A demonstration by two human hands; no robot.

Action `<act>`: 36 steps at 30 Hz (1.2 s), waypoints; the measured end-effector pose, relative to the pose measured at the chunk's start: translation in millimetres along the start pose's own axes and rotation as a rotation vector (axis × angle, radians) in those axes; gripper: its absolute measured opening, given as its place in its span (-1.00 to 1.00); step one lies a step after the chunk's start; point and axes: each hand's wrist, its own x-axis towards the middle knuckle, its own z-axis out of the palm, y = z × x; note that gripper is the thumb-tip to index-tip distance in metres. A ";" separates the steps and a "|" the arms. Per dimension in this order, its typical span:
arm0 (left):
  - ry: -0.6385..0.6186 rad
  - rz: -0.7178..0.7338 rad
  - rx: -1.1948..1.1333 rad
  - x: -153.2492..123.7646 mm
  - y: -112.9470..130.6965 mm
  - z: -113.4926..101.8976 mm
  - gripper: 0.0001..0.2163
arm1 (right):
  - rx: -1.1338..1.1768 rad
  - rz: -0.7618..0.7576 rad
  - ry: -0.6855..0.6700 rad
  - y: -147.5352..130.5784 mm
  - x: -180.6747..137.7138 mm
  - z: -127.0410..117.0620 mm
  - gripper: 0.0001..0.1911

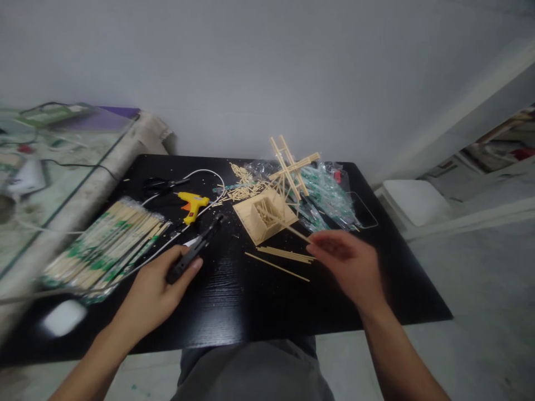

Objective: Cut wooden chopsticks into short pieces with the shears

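Observation:
My left hand (161, 281) is closed around a slim black hand tool (194, 250), its narrow end pointing up and away; blur hides its exact kind. Between the fingertips of my right hand (349, 262) is a thin wooden stick (297, 233), its far end by a small wooden box (265, 218) with stick pieces in it. That box sits on a square wooden base (246, 214). Behind it rises a stick frame (288, 167) with crossed arms. Several loose wooden sticks (284, 254) lie on the table in front of the base.
A yellow glue gun (193, 206) with a white cord lies left on the black table (225, 312). Packs of wrapped chopsticks (108, 239) are nearer the left edge. Short cut pieces (246, 186) and torn plastic wrappers (328, 192) lie behind. A white stool (412, 197) stands right.

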 end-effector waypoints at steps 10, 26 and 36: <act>0.243 0.119 -0.140 73.9 70.8 -31.5 -0.68 | 0.065 -0.239 -0.072 -53.1 58.0 7.2 -0.92; 0.100 0.222 -0.061 88.8 104.1 -28.1 -0.77 | 0.247 -0.197 -0.023 -64.6 81.8 44.7 -0.87; 0.057 0.299 0.083 92.8 97.8 -14.9 -0.68 | 0.251 -0.188 -0.145 -64.8 72.6 54.8 -0.91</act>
